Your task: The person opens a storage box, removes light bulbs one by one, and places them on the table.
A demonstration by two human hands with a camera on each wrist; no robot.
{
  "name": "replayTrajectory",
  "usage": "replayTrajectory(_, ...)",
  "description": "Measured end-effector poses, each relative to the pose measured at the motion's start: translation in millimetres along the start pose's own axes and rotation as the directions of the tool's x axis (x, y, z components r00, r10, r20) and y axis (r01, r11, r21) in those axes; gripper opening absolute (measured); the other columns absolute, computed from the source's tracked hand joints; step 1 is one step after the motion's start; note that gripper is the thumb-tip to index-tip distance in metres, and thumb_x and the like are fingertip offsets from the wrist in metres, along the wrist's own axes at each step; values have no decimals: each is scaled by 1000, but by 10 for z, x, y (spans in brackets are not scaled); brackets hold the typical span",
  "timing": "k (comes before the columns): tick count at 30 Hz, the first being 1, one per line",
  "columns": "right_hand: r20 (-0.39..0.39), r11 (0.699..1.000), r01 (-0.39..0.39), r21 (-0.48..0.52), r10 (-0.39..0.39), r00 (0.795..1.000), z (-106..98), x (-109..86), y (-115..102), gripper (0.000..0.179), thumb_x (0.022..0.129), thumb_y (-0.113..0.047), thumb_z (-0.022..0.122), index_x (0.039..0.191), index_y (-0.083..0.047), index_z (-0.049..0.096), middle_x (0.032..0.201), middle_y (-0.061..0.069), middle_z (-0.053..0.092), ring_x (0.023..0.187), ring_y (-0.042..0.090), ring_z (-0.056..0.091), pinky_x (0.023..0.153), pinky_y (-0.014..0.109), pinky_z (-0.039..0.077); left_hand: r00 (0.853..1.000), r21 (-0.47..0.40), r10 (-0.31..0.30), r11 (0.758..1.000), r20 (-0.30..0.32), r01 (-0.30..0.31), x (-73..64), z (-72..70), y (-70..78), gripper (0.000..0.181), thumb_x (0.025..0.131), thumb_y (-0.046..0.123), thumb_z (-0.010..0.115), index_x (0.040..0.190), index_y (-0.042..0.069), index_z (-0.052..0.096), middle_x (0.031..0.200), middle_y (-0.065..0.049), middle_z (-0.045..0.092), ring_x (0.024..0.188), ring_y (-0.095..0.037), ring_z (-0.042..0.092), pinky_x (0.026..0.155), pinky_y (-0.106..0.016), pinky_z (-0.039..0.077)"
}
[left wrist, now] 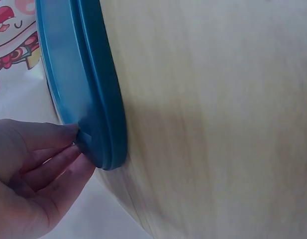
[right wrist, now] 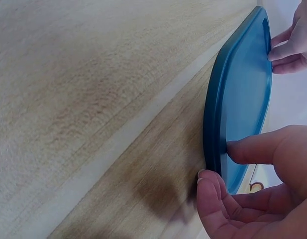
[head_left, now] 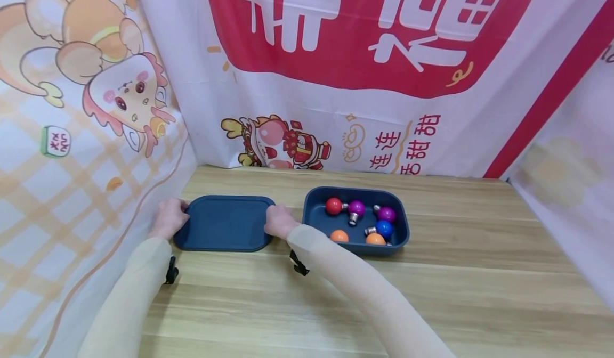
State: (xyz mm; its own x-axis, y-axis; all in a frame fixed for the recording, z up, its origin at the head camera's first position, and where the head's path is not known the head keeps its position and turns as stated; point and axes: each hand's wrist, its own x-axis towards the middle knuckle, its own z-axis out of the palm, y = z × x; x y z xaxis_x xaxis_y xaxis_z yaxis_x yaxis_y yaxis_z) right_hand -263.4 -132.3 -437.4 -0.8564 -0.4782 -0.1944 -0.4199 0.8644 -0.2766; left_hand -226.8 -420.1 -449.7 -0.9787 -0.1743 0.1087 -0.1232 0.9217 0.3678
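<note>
A dark blue rounded lid (head_left: 225,224) lies flat, close over the wooden table, at the left in the head view. My left hand (head_left: 169,218) pinches its left end, thumb on top and fingers at the edge, as the left wrist view shows on the lid (left wrist: 73,74). At the opposite end, my right hand (head_left: 280,221) pinches the rim between thumb and curled fingers; the right wrist view shows both hands on the lid (right wrist: 245,94). Just right of that hand stands a dark blue box (head_left: 405,225) without a cover, holding several coloured bulbs, among them a red bulb (head_left: 333,205) and a blue bulb (head_left: 384,228).
The wooden table (head_left: 479,251) stretches right and toward me. A printed white cloth (head_left: 201,81) hangs behind it, and another patterned cloth (head_left: 96,187) runs along the left side, close to my left hand. My right forearm passes in front of the box's near left corner.
</note>
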Motion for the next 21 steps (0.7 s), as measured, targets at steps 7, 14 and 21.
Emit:
replayTrajectory(7, -2, 1000, -3, 16, 3, 1000, -32, -15, 20, 16, 95, -16, 62, 91, -5, 72, 75, 3, 61, 56, 11, 51, 48, 19, 38, 999, 15, -26, 1000, 41, 25, 17, -18, 60, 32, 82, -3, 57, 110, -15, 67, 112, -37, 64, 102, -51, 61, 89, -58, 52)
replayTrajectory(14, 21, 999, 12, 51, -14, 1000, -96, -22, 39, 18, 93, -16, 64, 78, -6, 65, 69, 1, 53, 54, 11, 48, 47, 18, 36, 997, 25, -11, 1000, 71, 9, -16, -35, 60, 25, 81, -4, 58, 101, -16, 67, 101, -37, 65, 91, -48, 62, 80, -53, 53)
replayTrajectory(21, 9, 997, 42, 72, -42, 999, -286, -119, 42, 20, 96, -21, 64, 82, -6, 68, 67, 1, 52, 56, 12, 49, 50, 20, 38, 998, 23, -45, 999, 33, 44, 3, -39, 103, 37, 87, 2, 56, 118, -17, 62, 117, -38, 62, 106, -52, 60, 90, -57, 52)
